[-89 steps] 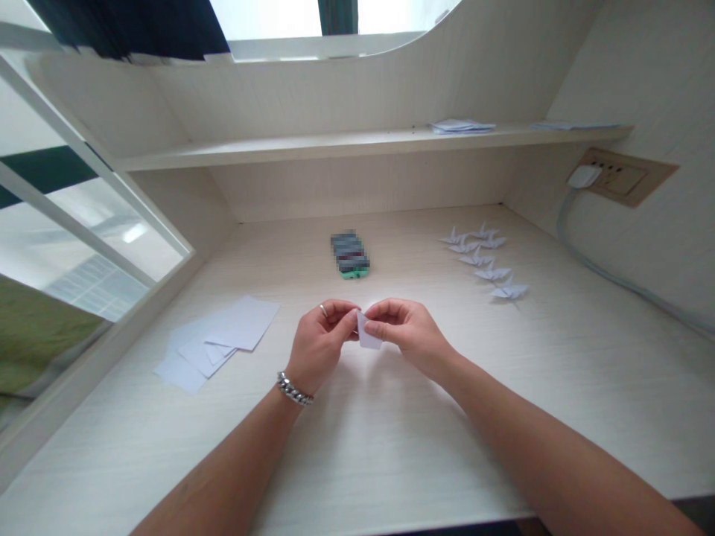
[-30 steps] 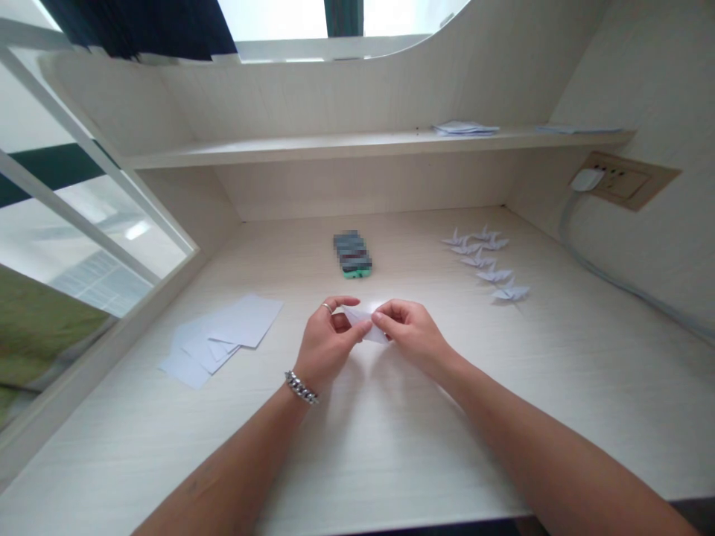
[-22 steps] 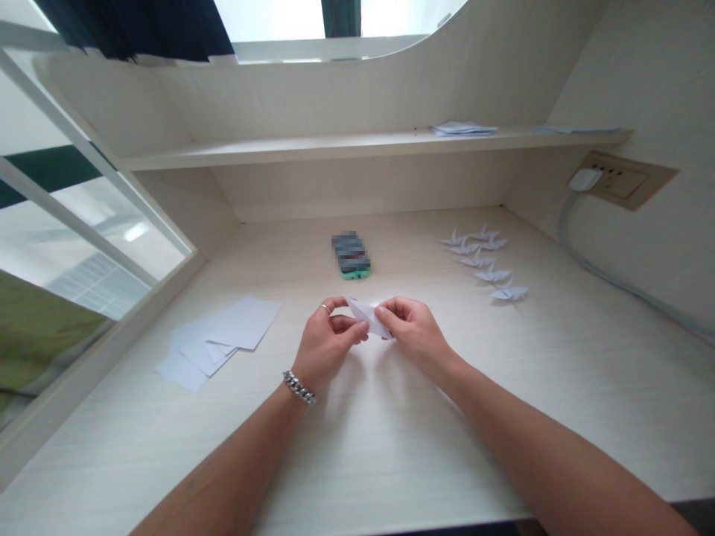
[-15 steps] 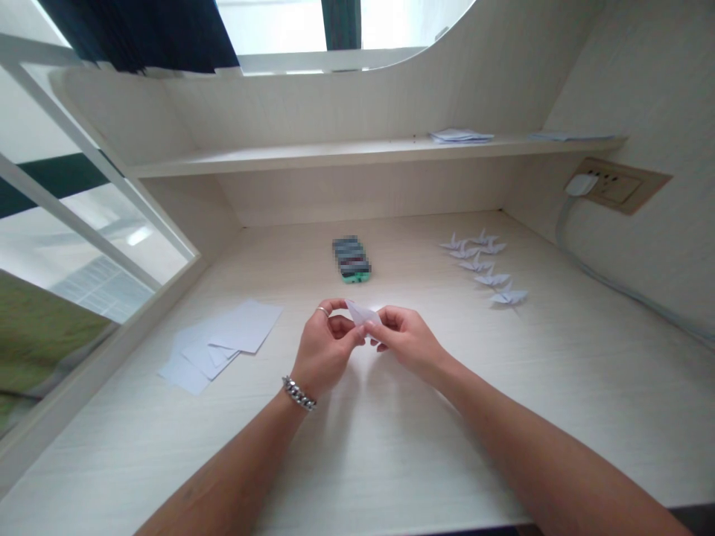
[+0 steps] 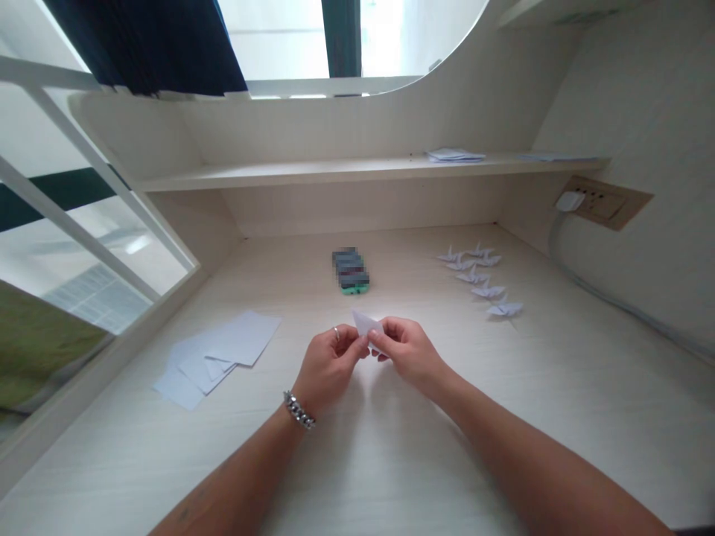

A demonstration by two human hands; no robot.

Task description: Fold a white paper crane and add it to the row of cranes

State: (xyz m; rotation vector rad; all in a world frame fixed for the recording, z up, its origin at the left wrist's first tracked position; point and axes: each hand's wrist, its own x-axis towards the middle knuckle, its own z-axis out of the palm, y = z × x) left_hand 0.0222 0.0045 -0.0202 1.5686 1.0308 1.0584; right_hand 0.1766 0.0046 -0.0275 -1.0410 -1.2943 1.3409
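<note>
A small folded piece of white paper (image 5: pixel 366 323) is held just above the desk, its pointed end up and to the left. My left hand (image 5: pixel 331 366), with a ring and a chain bracelet, pinches its lower edge between thumb and fingers. From the other side my right hand (image 5: pixel 407 348) grips it, thumb on the near face and fingers curled behind. Some of the paper is hidden by the fingers. To the right stand several folded paper cranes (image 5: pixel 488 291) in a loose group. On the left lie several flat white paper sheets (image 5: pixel 246 339), overlapping.
A phone-like device (image 5: pixel 351 272) with a green edge and blurred face lies beyond my hands. More paper (image 5: pixel 455 155) rests on the back shelf (image 5: pixel 313 177). At right, a plug sits in the wall socket (image 5: pixel 606 203), its cable (image 5: pixel 608 294) running along the desk's right side.
My left fingers have come down from the paper's upper tip and curled in, so more of the point shows. The view has tilted up slightly. Both hands still hold the paper.
</note>
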